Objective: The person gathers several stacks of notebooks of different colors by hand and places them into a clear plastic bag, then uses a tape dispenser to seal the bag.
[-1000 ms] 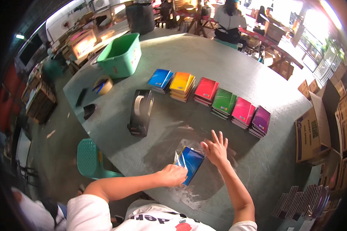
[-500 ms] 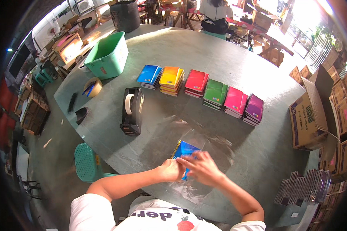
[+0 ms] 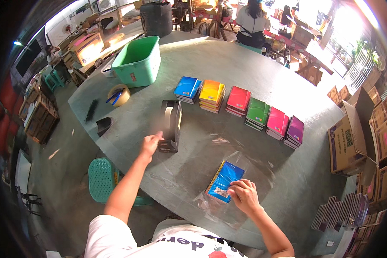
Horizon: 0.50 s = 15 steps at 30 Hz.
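Since the earlier frame, left hand (image 3: 152,144) has left the bagged blue notebook (image 3: 225,180) and reaches, fingers loosely open, toward the tape dispenser (image 3: 171,125); right hand (image 3: 244,195) pins the bag flap near the surface's near edge; sealing likely requires tearing off tape.

Grey round table (image 3: 245,64), green tub (image 3: 137,62), tape dispenser (image 3: 172,124), tape roll (image 3: 118,94), six coloured notebook stacks (image 3: 241,105), bagged blue notebook (image 3: 225,180)

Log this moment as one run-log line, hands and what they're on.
left hand: at tape dispenser | right hand: pressing bagged blue notebook | table: six coloured notebook stacks
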### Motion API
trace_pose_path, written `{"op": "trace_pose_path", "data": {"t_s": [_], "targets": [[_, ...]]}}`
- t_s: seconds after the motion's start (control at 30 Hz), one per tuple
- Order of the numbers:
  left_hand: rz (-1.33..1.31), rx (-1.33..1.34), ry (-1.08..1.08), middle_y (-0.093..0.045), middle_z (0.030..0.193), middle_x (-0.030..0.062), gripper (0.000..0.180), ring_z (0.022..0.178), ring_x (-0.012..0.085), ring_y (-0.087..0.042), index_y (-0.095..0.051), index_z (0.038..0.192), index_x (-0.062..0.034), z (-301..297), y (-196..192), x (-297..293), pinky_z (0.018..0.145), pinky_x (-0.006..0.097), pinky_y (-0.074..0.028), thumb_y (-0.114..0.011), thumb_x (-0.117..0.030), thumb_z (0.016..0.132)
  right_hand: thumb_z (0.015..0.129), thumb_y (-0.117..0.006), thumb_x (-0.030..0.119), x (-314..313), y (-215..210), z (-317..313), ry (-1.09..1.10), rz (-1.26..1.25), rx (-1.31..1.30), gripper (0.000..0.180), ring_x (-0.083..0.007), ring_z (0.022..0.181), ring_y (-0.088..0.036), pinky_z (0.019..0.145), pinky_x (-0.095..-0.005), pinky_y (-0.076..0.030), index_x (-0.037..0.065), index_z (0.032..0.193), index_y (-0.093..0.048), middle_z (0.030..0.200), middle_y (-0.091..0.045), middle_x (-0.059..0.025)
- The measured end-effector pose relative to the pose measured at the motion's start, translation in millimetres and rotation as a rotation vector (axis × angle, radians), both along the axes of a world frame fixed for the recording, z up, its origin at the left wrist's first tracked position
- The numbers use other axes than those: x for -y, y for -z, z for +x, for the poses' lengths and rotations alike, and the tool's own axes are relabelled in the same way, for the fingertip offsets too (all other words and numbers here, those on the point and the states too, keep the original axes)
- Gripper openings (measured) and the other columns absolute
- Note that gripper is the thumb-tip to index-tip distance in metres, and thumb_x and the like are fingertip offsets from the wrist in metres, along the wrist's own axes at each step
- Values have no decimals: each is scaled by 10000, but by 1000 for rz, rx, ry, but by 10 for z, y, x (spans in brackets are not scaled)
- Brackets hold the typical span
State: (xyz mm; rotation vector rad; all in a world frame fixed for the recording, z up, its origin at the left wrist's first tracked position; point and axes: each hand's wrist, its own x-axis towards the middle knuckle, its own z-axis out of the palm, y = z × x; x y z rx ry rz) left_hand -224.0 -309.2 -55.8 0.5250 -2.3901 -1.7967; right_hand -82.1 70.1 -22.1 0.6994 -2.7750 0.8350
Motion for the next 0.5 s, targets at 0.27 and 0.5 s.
{"op": "trace_pose_path", "data": {"t_s": [0.27, 0.5], "targets": [[552, 151, -31, -594, 637, 62, 193, 520, 136, -550, -585, 707, 0, 479, -265, -357, 532, 290, -458, -641, -149, 815, 732, -692, 344, 88, 59, 44, 249, 148, 21, 266, -214, 1034, -498, 882, -370, -321, 162, 925, -672, 1004, -633, 44], [-898, 14, 603, -638, 741, 198, 192, 725, 353, -639, -630, 738, -5, 280, -791, -449, 631, 421, -499, -636, -195, 761, 718, -691, 441, 85, 75, 31, 330, 88, 175, 787, -284, 1260, -348, 1006, -465, -229, 217, 1390, -349, 1270, -538, 26]]}}
